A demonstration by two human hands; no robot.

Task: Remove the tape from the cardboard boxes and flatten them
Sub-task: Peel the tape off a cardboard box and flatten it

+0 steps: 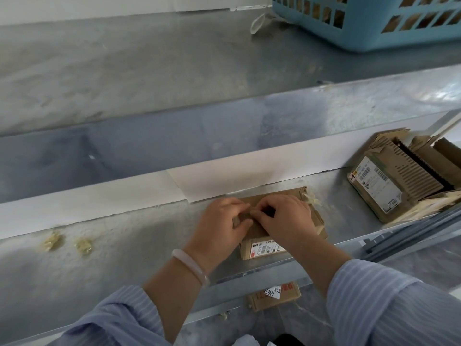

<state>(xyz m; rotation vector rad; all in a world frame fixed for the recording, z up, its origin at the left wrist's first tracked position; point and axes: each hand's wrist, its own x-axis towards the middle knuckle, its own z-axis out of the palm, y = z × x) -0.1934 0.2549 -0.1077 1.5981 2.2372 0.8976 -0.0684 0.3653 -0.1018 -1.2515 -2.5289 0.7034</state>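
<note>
Basket [359,42] holds cardboard [395,24]; right hand [287,218] pinches box [262,248].

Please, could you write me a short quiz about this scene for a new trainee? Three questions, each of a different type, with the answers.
1. True or false: the left hand and the right hand are both on the small box.
2. The large box stands: A) left of the small box; B) right of it; C) on top of it.
3. Fill in: the bracelet is on the ___ wrist.
Key: 1 true; 2 B; 3 left.
</note>
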